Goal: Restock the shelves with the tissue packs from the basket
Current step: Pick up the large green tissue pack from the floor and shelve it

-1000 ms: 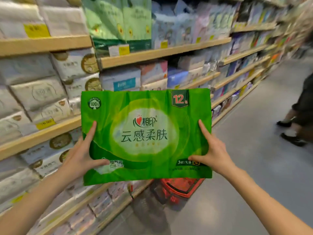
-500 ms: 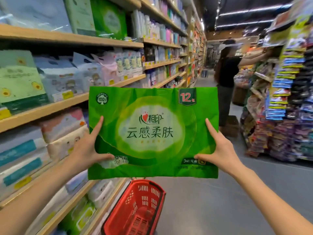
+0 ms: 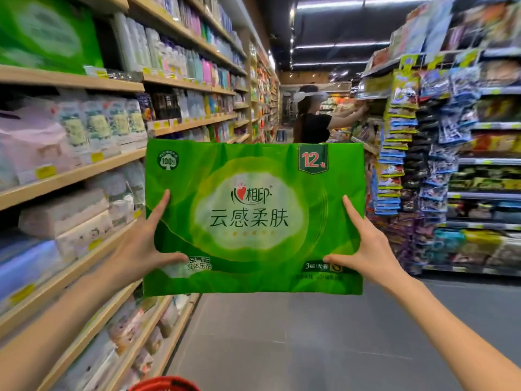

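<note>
Still pinching green tissue pack (image 3: 253,218) between left hand (image 3: 141,249) and right hand (image 3: 369,249); red basket (image 3: 165,384) now lower, below hands, only rim showing.

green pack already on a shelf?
No: the green tissue pack is held in mid-aisle between the left hand and right hand, clear of the shelves.

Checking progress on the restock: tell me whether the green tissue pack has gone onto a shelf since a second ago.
No. The green tissue pack is still held in mid-air, off the wooden shelves; only the view has turned.
</note>
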Demonstrator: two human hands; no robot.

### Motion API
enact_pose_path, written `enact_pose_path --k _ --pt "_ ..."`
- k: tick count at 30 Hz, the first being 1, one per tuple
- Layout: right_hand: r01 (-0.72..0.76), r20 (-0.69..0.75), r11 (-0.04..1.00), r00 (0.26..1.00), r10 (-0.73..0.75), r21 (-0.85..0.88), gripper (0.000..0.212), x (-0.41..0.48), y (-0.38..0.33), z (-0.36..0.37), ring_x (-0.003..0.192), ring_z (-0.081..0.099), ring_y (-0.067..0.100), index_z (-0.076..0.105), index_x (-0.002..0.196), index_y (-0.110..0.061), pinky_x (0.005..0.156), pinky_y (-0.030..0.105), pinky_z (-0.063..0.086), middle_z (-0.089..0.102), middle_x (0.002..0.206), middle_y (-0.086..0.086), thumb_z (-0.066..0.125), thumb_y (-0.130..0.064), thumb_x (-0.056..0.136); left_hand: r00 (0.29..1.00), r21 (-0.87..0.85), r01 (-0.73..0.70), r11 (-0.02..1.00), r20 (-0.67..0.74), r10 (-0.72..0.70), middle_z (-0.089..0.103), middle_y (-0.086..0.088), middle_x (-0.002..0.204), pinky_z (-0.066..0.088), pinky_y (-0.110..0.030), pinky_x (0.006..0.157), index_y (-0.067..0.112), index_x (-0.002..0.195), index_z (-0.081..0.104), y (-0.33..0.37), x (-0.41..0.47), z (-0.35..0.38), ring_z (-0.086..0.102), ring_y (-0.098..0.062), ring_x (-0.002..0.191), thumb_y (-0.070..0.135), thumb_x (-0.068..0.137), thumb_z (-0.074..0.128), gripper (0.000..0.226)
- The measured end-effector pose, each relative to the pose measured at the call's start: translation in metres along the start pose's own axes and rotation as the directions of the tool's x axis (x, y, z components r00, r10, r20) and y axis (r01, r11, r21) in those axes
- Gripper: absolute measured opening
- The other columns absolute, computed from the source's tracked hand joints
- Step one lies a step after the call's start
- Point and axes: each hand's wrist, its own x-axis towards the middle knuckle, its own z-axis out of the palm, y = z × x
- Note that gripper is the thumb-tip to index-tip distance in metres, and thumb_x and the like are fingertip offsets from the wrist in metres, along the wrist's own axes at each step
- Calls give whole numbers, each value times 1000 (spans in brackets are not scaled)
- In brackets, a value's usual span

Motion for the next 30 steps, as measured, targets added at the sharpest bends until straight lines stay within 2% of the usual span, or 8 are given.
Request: enact_pose_path --k 6,11,18,21,23,25,28,30 --pt "-19 -51 1000 999 18 -12 121 90 37 39 135 32 29 3 139 -48 110 40 26 36 146 13 86 -34 51 998 -5 -54 999 41 54 26 -15 152 30 -41 108 53 137 -9 -49 105 39 31 -31 137 54 44 76 125" --pt "-49 -97 999 994 50 11 121 167 56 79 137 29 27 4 137 -50 110 34 25 37 146 13 87 -33 50 994 24 -88 996 62 86 34 -20 147 36 -46 104 41 142 -2 -85 199 55 40 -37 130 49 46 80 126" --pt "-61 -124 998 990 64 33 121 263 88 123 127 42 27 5 134 -50 102 29 30 49 132 17 88 -29 49 990 -11 -129 992 57 129 30 -18 150 30 -40 108 44 140 -3 -129 298 82 33 -30 136 46 45 78 125" --pt "-33 -114 998 993 40 60 121 307 110 142 130 40 24 6 136 -48 107 33 29 47 136 15 88 -28 48 993 32 -108 994 54 106 44 -24 138 40 -41 95 46 139 -4 -149 337 103 49 -38 120 51 45 76 124" --pt "-14 -106 998 994 22 68 121 337 126 154 131 39 23 7 136 -49 108 34 29 45 138 13 87 -30 48 995 54 -89 995 54 86 54 -22 117 39 -36 83 56 136 -9 -164 361 116 55 -36 104 61 42 73 126" --pt "6 -98 997 995 1 71 121 373 146 168 131 38 22 6 136 -49 109 34 29 44 140 11 87 -30 49 996 66 -74 995 45 71 49 -13 102 34 -33 80 65 130 -16 -182 394 133 55 -37 101 66 41 71 125" --pt "54 -85 993 995 -46 101 120 435 177 187 131 33 12 7 137 -43 110 31 25 39 144 7 87 -28 50 998 83 -57 995 28 55 47 -6 95 38 -35 72 61 134 -13 -194 448 157 55 -40 90 65 41 71 126" --pt "80 -76 989 995 -72 122 119 480 196 196 129 32 9 7 138 -42 109 29 25 41 143 6 87 -27 51 999 113 -45 993 -8 47 57 -20 100 39 -37 71 53 138 -9 -198 481 167 54 -36 86 60 43 73 126"
